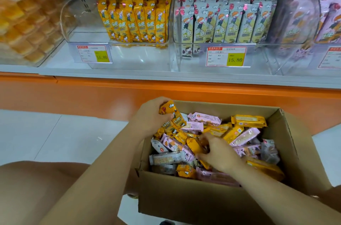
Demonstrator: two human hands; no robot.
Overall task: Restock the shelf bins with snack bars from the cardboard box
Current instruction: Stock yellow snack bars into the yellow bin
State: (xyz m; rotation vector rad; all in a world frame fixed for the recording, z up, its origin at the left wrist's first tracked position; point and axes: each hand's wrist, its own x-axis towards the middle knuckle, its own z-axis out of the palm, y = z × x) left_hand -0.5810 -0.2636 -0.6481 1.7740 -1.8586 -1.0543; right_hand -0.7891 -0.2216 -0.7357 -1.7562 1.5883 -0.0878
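Reading from the shelf, two price tags on the fronts of the clear bins each show 15.80 on a yellow patch; the smaller print on them is too fine to make out. A third tag is cut off at the right edge. The yellow packs standing upright in the middle-left bin and the pale packs in the bin beside it carry the characters 乐吧 and a cartoon child with orange hair. Orange cakes fill the bin at far left.

Below the shelf, the cardboard box sits open on the floor, heaped with loose snack bars in yellow, pink and pale wrappers. Both hands are over it.

The left hand is at the box's far left corner, fingers and thumb curled round a small bunch of yellow bars, raised a little above the heap. The right hand is low in the middle of the box, palm down, bent fingers touching a yellow wrapper; whether it has a grip on it I cannot tell.
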